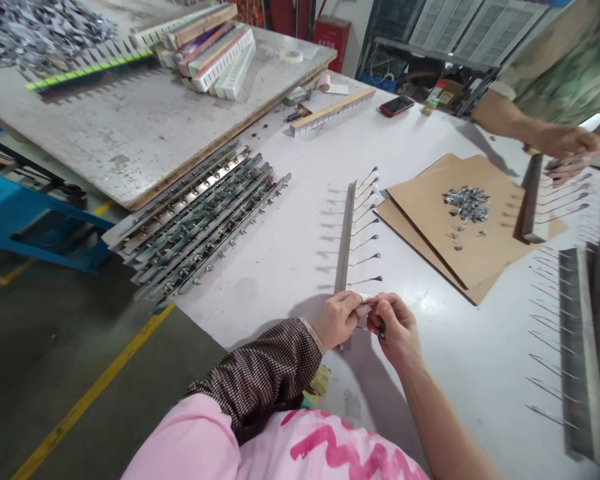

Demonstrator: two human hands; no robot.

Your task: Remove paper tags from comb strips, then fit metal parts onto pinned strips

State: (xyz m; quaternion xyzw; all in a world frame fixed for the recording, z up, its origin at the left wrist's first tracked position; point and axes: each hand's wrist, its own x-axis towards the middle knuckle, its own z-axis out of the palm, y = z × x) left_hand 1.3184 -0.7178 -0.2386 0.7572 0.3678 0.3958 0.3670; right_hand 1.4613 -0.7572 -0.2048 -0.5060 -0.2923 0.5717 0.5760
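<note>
A narrow grey metal bar [347,237] stands on the white table, with several thin wires [365,235] with dark tips sticking out to its right. My left hand [337,319] is closed around the near end of this bar. Close beside it, my right hand [396,328] pinches something small near a wire at that end; a dark tip shows under its fingers. The fingertips of both hands nearly meet, and what lies between them is too small to make out.
Stacked metal bars [200,223] lie to the left. On the right are brown cardboard sheets [425,220] with small metal pieces [467,203], and more wired bars [577,347]. Across the table, a person's hands [570,150] work at another bar. A phone [397,105] lies farther back.
</note>
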